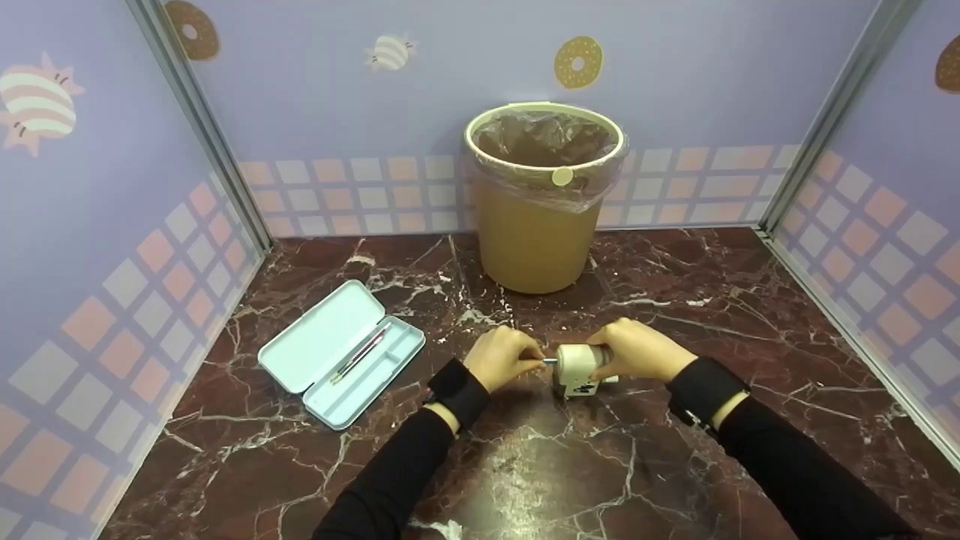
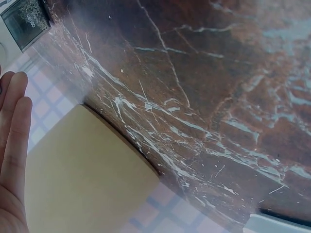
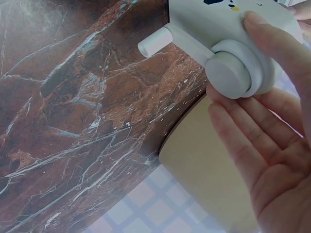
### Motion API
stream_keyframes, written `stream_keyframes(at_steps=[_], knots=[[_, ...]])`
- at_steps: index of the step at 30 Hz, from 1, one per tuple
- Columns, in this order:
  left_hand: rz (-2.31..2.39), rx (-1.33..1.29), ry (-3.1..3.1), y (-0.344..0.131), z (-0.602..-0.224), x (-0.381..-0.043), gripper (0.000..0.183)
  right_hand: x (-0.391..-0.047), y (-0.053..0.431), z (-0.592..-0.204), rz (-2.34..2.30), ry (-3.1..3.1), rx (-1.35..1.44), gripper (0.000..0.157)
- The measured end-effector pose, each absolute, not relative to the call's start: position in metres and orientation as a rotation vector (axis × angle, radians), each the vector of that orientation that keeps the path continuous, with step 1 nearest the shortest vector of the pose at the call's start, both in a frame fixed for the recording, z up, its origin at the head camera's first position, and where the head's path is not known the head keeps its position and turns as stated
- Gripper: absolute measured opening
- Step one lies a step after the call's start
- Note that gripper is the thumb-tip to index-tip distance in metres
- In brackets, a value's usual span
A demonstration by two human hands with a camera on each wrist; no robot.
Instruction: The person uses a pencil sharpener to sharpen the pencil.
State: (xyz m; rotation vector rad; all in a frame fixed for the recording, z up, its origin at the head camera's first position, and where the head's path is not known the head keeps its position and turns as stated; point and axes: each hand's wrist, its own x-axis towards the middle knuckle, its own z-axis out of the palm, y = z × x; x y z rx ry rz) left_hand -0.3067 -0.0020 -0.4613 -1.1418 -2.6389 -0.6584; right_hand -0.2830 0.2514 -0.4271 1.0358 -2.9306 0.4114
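Note:
A cream crank pencil sharpener (image 1: 577, 366) stands on the marbled tabletop in the head view. My right hand (image 1: 643, 351) grips its body from the right, with the thumb on the near side and fingers behind. The crank handle (image 3: 156, 42) sticks out in the right wrist view. On the other side, my left hand (image 1: 501, 358) pinches a thin blue pencil (image 1: 550, 361) at the sharpener's front; its tip is hidden. Shavings show through the clear drawer (image 2: 28, 22) in the left wrist view.
To the left lies an open light-blue pencil case (image 1: 322, 335) with pencils (image 1: 361, 357) in it. A tan bin (image 1: 536, 240) with a clear liner stands behind the hands, near the back wall. Patterned panels (image 1: 360, 195) enclose the tabletop at the back and sides.

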Motion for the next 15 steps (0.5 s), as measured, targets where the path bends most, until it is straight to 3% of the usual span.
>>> stream_keyframes(at_steps=[15], knots=[[-0.737,-1.161,-2.647,-0.0064,-0.4635,-0.3107,0.008,-0.2818,0.2525,-0.4261,0.365,-2.936,1.028,0.029]])
